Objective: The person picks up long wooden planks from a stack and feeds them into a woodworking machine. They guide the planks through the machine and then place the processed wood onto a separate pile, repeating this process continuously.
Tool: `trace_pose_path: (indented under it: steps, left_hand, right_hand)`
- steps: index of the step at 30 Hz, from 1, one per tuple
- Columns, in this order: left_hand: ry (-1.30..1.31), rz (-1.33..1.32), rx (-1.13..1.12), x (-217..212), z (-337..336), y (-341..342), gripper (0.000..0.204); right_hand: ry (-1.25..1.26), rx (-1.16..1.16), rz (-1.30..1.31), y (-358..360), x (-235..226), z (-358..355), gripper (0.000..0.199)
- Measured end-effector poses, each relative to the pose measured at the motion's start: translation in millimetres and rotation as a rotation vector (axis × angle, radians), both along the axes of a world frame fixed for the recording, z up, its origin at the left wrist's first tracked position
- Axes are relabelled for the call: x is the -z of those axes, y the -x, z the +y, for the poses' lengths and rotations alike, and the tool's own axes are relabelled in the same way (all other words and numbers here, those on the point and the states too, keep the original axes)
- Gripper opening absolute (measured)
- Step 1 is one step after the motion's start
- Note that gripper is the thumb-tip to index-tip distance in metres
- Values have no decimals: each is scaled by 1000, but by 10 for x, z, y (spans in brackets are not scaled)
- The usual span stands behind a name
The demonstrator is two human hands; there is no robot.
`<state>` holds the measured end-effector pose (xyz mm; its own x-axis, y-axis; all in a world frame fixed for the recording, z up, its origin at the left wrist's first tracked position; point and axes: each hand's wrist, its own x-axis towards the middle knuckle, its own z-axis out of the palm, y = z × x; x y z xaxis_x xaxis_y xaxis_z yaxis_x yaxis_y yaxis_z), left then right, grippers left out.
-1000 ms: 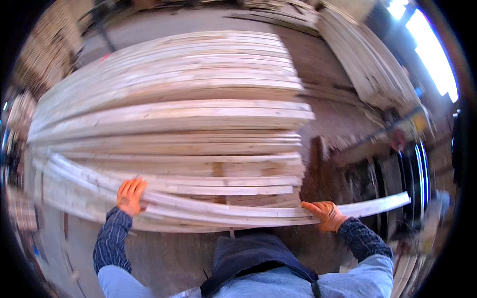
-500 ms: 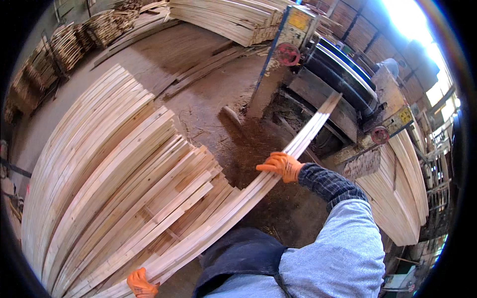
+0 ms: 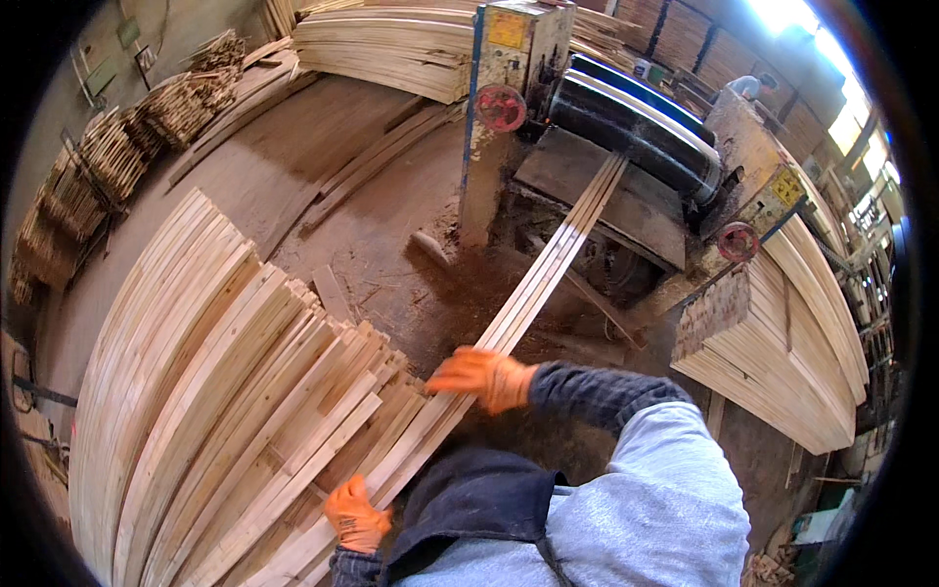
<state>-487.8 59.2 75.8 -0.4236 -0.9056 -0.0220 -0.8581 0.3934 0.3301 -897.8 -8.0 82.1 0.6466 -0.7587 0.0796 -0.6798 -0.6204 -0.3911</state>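
A bundle of several long, narrow wooden boards [image 3: 544,268] slants across the view. Their far ends rest on the metal infeed table [image 3: 646,207] of a planer, close to its dark roller [image 3: 631,125]. My right hand [image 3: 484,380], in an orange glove, lies over the boards around mid-length, its fingers curled across them. Nearer my body, my left hand [image 3: 358,515], gloved alike, grips the same boards at their side. The undersides of the boards and some fingertips are hidden. Left of the boards stands a large stack of similar wooden boards [image 3: 210,391].
Red handwheels [image 3: 501,108] sit on the planer's posts. More stacked planks [image 3: 773,362] stand to the right, and another pile [image 3: 386,49] at the back. Loose boards [image 3: 377,161] and sawdust lie on the floor. A person [image 3: 748,88] is beyond the machine.
The boards' far ends have moved onto the planer's table, up toward the roller. My left hand has come forward and right; my right hand sits lower and further left in view, which has shifted.
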Motion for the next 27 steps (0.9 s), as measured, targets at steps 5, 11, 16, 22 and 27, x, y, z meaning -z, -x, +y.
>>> trace_pose_path:
  steps: [5, 11, 16, 22, 27]
  left_hand:
    - [-179, 108, 27, -134, -24, 745, 91]
    - [204, 105, 107, -101, 278, 364, 87]
    - [85, -315, -149, 212, 1004, -1292, 64]
    - [-113, -82, -123, -346, 732, -1004, 54]
    - [-355, -148, -563, 474, 386, -384, 49]
  right_hand:
    - [27, -145, 131, -486, 181, 165, 99]
    - [-50, -96, 165, 268, 81, -25, 93]
    - [-33, 69, 271, 809, 33, -169, 93]
    - [135, 268, 297, 1052, 123, -151, 84]
    - [102, 69, 201, 320, 271, -118, 87]
